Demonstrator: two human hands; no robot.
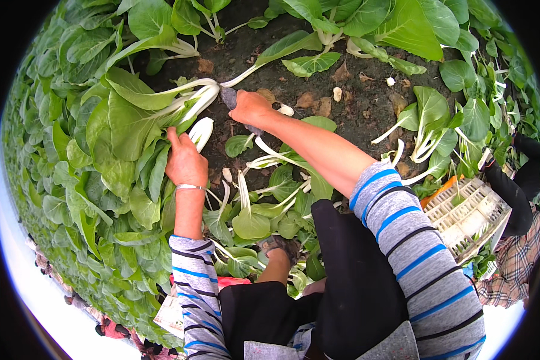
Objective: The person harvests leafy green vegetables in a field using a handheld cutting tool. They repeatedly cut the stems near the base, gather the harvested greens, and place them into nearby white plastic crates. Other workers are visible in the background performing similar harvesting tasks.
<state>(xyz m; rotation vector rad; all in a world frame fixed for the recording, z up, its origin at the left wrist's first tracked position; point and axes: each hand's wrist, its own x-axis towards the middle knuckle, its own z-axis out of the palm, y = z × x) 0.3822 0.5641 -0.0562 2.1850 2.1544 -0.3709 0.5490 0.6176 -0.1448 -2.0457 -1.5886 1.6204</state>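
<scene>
My left hand (186, 157) is closed around a bunch of leafy greens at the left. A bok choy with a pale, trimmed-looking base (201, 132) sticks out beside its fingers. Just above lies a larger bok choy (200, 101), its thick white stalks pointing right and its broad leaves spreading left. My right hand (251, 108) is a fist around a dark grey flat-bladed tool (228, 97), probably a knife. The tool's tip is right by the base of the larger plant; whether it touches the stalks cannot be told. Most of its handle is hidden in the fist.
Loose leaves and stalks (270, 198) litter the dark soil (360, 108) before me. Dense bok choy plants (63, 148) grow at the left. A white plastic crate (463, 216) stands at the right, with another person's dark sleeve (515, 198) beyond it. My shoe (283, 247) rests among leaves.
</scene>
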